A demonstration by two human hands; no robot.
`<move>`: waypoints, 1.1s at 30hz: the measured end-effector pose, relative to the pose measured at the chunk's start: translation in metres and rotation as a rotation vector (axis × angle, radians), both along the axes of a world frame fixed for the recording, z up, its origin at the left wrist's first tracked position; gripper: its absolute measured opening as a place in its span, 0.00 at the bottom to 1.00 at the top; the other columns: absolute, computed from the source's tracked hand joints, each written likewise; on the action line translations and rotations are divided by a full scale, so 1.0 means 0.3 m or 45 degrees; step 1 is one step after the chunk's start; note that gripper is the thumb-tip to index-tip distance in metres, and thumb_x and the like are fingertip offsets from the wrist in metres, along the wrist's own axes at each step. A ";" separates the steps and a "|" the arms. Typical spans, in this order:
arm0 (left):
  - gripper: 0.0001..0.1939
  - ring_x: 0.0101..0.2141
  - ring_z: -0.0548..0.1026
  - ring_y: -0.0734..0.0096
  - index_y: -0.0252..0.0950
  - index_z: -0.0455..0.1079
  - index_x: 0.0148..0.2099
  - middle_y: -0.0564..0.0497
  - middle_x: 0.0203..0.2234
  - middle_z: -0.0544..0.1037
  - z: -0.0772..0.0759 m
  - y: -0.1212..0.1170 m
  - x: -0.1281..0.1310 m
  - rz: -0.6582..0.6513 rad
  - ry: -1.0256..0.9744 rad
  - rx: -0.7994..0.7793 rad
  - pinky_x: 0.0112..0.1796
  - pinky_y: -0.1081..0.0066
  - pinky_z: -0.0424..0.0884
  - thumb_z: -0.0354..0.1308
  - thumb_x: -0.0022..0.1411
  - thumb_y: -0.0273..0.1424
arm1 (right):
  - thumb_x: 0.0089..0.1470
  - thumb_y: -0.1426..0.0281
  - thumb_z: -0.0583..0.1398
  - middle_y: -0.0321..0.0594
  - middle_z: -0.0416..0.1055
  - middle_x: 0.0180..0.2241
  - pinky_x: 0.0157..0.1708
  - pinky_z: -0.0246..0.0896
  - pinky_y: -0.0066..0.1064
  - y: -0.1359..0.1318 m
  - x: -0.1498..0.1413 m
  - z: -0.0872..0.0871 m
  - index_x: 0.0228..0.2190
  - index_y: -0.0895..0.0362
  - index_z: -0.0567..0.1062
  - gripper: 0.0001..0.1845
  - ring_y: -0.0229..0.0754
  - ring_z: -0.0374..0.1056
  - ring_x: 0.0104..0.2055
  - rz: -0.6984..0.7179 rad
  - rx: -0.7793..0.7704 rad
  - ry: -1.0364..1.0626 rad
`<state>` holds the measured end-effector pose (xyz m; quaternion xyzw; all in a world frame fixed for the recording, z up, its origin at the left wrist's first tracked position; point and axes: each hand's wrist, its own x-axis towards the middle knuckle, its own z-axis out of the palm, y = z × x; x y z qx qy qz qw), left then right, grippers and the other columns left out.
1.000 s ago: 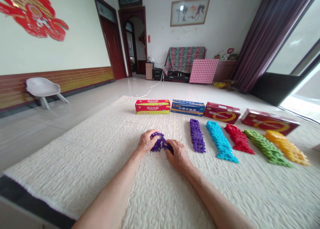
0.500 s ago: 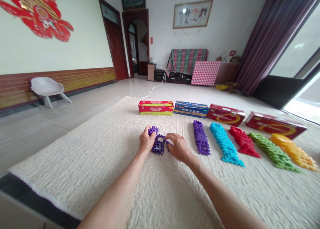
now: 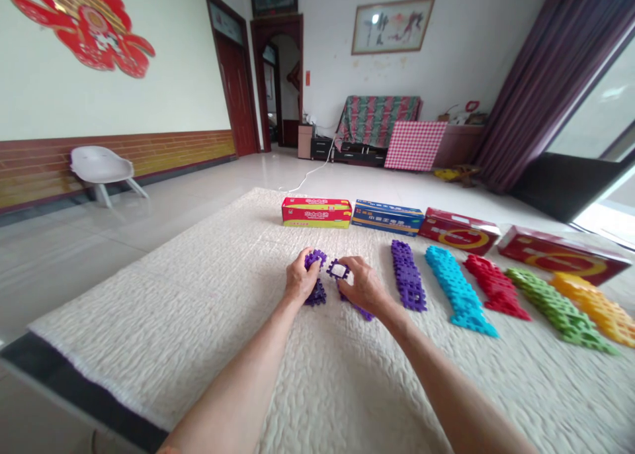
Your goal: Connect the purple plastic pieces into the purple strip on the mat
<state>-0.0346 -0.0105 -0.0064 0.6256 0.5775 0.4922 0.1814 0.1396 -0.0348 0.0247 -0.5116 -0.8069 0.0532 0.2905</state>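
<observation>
My left hand (image 3: pixel 299 278) is closed on a purple interlocking plastic block (image 3: pixel 316 259). Darker purple blocks (image 3: pixel 316 295) lie on the mat just below its fingertips. Between the thumb and fingers of my right hand (image 3: pixel 366 285) is a purple square frame block (image 3: pixel 338 269), held tilted with its hollow centre showing. More purple blocks (image 3: pixel 366 314) lie under the right hand, partly hidden by it. To the right stretch flat strips of the same blocks: a purple strip (image 3: pixel 409 275), a blue strip (image 3: pixel 459 292), a red strip (image 3: pixel 496 287), a green strip (image 3: pixel 560 310) and a yellow strip (image 3: pixel 595 307).
Behind the blocks stands a row of boxes: a red and yellow box (image 3: pixel 316 214), a blue box (image 3: pixel 387 217) and two dark red boxes, one nearer (image 3: pixel 459 231), one farther right (image 3: pixel 563 252). All rest on a cream quilted mat (image 3: pixel 198 288). A white chair (image 3: pixel 106 169) stands far left.
My right hand has drawn the purple frame block up and away from the blocks by my left hand. The whole view has shifted slightly, so the scene sits farther right.
</observation>
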 end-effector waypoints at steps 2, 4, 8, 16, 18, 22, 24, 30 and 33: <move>0.16 0.48 0.75 0.66 0.38 0.71 0.51 0.48 0.47 0.78 -0.002 -0.009 0.015 -0.203 0.066 0.096 0.52 0.67 0.68 0.55 0.61 0.28 | 0.48 0.74 0.60 0.50 0.72 0.44 0.47 0.64 0.38 -0.037 0.069 0.005 0.46 0.60 0.71 0.21 0.48 0.70 0.46 -0.012 0.058 0.039; 0.14 0.46 0.76 0.67 0.39 0.73 0.48 0.49 0.44 0.79 -0.002 -0.021 0.030 -0.402 0.168 0.142 0.51 0.68 0.69 0.57 0.59 0.29 | 0.49 0.71 0.61 0.49 0.72 0.43 0.46 0.66 0.40 -0.082 0.133 -0.001 0.46 0.58 0.71 0.19 0.48 0.71 0.45 -0.021 0.109 0.069; 0.16 0.39 0.78 0.66 0.37 0.75 0.46 0.49 0.38 0.81 0.007 -0.045 0.042 -0.577 0.246 0.128 0.44 0.68 0.72 0.63 0.55 0.37 | 0.49 0.69 0.62 0.47 0.72 0.41 0.43 0.67 0.41 -0.170 0.200 -0.037 0.43 0.57 0.72 0.17 0.48 0.71 0.42 -0.059 0.087 0.052; 0.14 0.38 0.78 0.66 0.36 0.75 0.43 0.47 0.36 0.80 0.005 -0.045 0.036 -0.506 0.144 0.181 0.41 0.69 0.73 0.56 0.60 0.39 | 0.48 0.70 0.60 0.48 0.68 0.43 0.43 0.68 0.40 -0.223 0.210 -0.065 0.40 0.56 0.73 0.13 0.48 0.70 0.43 -0.101 0.227 0.149; 0.14 0.37 0.78 0.66 0.36 0.76 0.42 0.47 0.35 0.80 -0.002 -0.039 0.038 -0.503 0.143 0.183 0.40 0.70 0.73 0.56 0.60 0.38 | 0.49 0.70 0.60 0.50 0.68 0.46 0.45 0.68 0.41 -0.219 0.219 -0.066 0.38 0.57 0.73 0.12 0.49 0.70 0.45 -0.139 0.262 0.157; 0.13 0.37 0.78 0.67 0.36 0.76 0.41 0.47 0.35 0.80 -0.010 -0.032 0.038 -0.493 0.134 0.180 0.39 0.71 0.73 0.55 0.61 0.37 | 0.52 0.69 0.59 0.53 0.67 0.51 0.49 0.65 0.44 -0.216 0.245 -0.061 0.38 0.58 0.74 0.11 0.52 0.67 0.50 -0.154 0.287 0.074; 0.12 0.37 0.78 0.67 0.37 0.76 0.41 0.47 0.35 0.80 -0.011 -0.029 0.039 -0.484 0.137 0.183 0.39 0.71 0.73 0.55 0.61 0.36 | 0.53 0.69 0.59 0.50 0.69 0.49 0.49 0.64 0.43 -0.219 0.260 -0.044 0.37 0.57 0.74 0.09 0.51 0.67 0.49 -0.149 0.265 -0.007; 0.11 0.36 0.78 0.66 0.35 0.76 0.40 0.46 0.34 0.80 -0.008 -0.028 0.041 -0.481 0.150 0.183 0.38 0.70 0.73 0.55 0.60 0.35 | 0.46 0.80 0.58 0.46 0.73 0.38 0.42 0.63 0.41 -0.218 0.237 0.047 0.34 0.57 0.75 0.12 0.49 0.68 0.41 -0.191 0.044 -0.384; 0.11 0.36 0.78 0.66 0.36 0.76 0.40 0.47 0.34 0.80 -0.006 -0.033 0.040 -0.476 0.165 0.185 0.39 0.69 0.73 0.55 0.60 0.34 | 0.44 0.81 0.58 0.44 0.74 0.42 0.43 0.61 0.41 -0.208 0.189 0.081 0.42 0.56 0.74 0.21 0.49 0.67 0.45 -0.083 -0.015 -0.453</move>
